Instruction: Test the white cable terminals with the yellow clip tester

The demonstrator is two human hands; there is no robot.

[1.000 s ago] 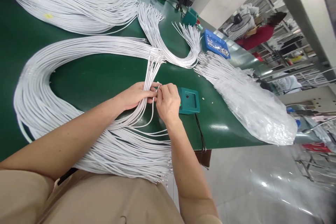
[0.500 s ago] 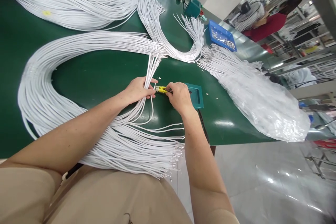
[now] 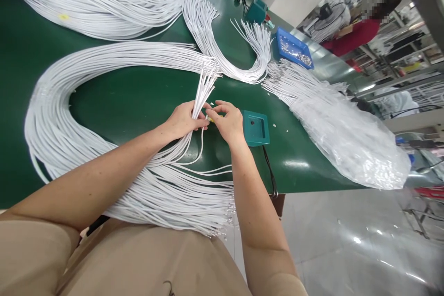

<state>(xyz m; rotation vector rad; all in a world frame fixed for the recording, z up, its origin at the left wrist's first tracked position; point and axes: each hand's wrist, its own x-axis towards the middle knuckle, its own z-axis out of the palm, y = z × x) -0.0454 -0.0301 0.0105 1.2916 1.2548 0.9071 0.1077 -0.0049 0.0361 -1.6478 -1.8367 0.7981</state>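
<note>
My left hand point(image 3: 183, 120) is wrapped round a thin bunch of white cables point(image 3: 204, 88), whose ends fan out above it. One cable point(image 3: 202, 141) curves down separately from its fingertips. At those fingertips, my right hand point(image 3: 227, 120) has its thumb and index finger close together by the cable's end. A small yellow tool point(image 3: 211, 119) shows in part between the hands; my right palm hides the rest. More white cables point(image 3: 187, 199) lie below my hands, and a large curved bundle point(image 3: 48, 97) loops round to the left.
A teal box point(image 3: 256, 141) sits right of my right hand on the green table point(image 3: 138, 101). Further back are a blue tray point(image 3: 294, 48) of small metal parts, a plastic-wrapped cable bundle point(image 3: 347, 125) and a person in red point(image 3: 360, 37).
My right hand has moved left to my left fingertips, uncovering more of the teal box. The yellow tool, earlier plainly visible between the hands, is now mostly covered.
</note>
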